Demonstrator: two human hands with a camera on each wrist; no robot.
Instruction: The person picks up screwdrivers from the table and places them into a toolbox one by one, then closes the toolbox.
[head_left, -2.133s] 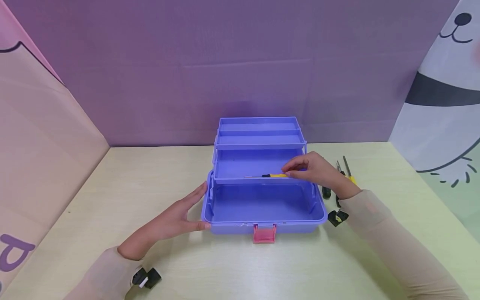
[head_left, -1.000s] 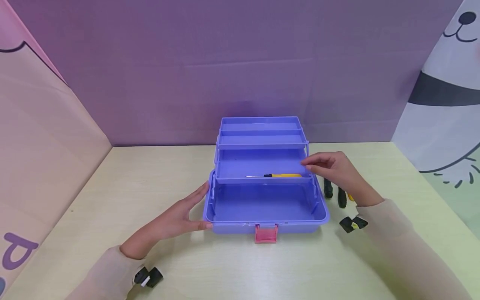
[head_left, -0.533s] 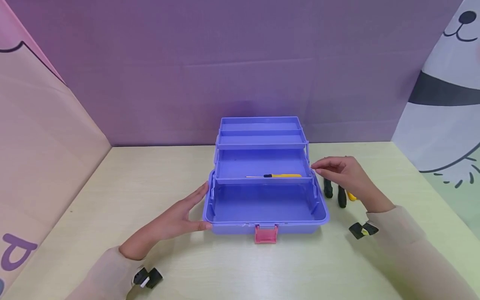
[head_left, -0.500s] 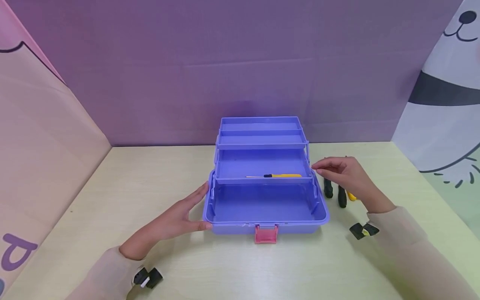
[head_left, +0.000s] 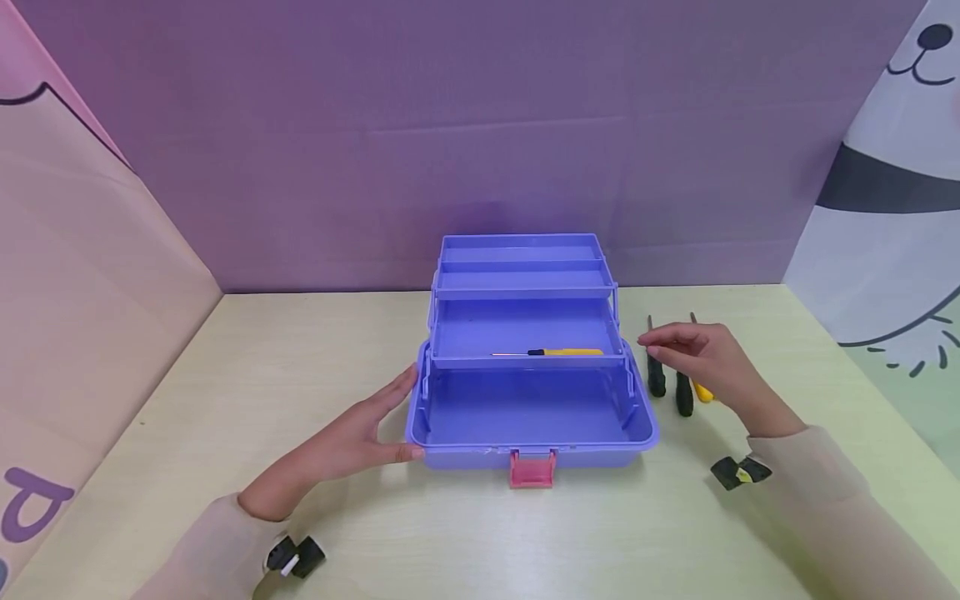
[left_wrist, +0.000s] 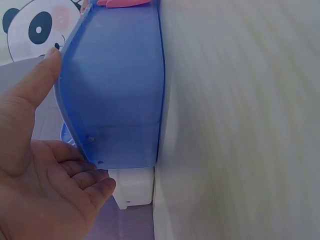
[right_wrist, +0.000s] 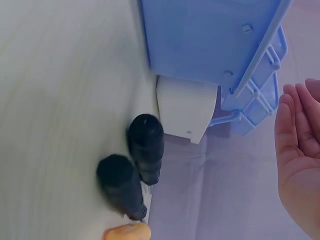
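Note:
A purple-blue toolbox stands open, its tiers stepped up toward the back. My left hand rests against its left end, thumb at the front corner and fingers lightly bent along the side. Along the front of the middle tray lies a small screwdriver with a yellow handle and black collar. My right hand is held to the right of the box, above the tools, with nothing in it. Beneath it are a black-handled screwdriver, a second black-handled tool and a yellow-handled tool, partly hidden.
The box's pink latch hangs at the front. A pale wooden table carries everything. A purple backdrop rises close behind, and printed panels flank both sides.
My right hand let go of the yellow-handled screwdriver in the middle tray, then drew back rightward, past the box's edge to the tools. My left hand has stayed at the box.

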